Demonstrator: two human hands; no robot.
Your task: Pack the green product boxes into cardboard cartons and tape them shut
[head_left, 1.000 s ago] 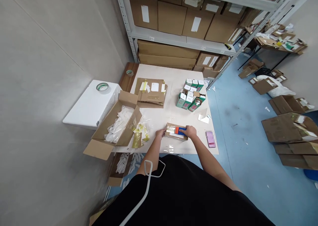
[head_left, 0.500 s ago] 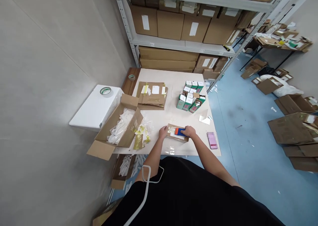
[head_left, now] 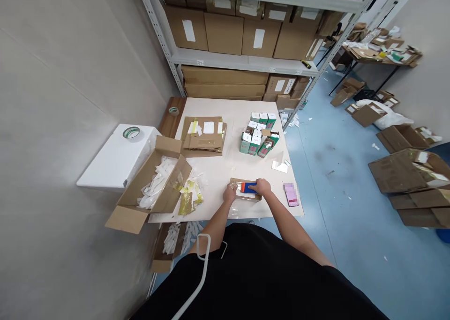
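A small, flat cardboard box (head_left: 253, 197) lies near the front edge of the table, with shiny clear tape at its left end. My left hand (head_left: 229, 193) is closed at that left end, its fingertips against the box and tape; exactly what they pinch is too small to see. Wrapped in my right hand (head_left: 262, 187) is a blue scraper (head_left: 250, 188) with an orange front end pointing left. It lies over the top of the box, above a white label that is partly covered.
Flattened cardboard (head_left: 204, 135) and green-white product boxes (head_left: 258, 135) stand behind. To the left are crumpled tape scraps (head_left: 190, 198) and an open carton (head_left: 165, 189) of white strips. A purple phone-like item (head_left: 291, 194) lies at the right. Shelving (head_left: 239, 60) rises beyond the table.
The whole view has shifted slightly. My left hand has moved a little nearer to me and further over the left end of the box. My right hand still holds the scraper on top.
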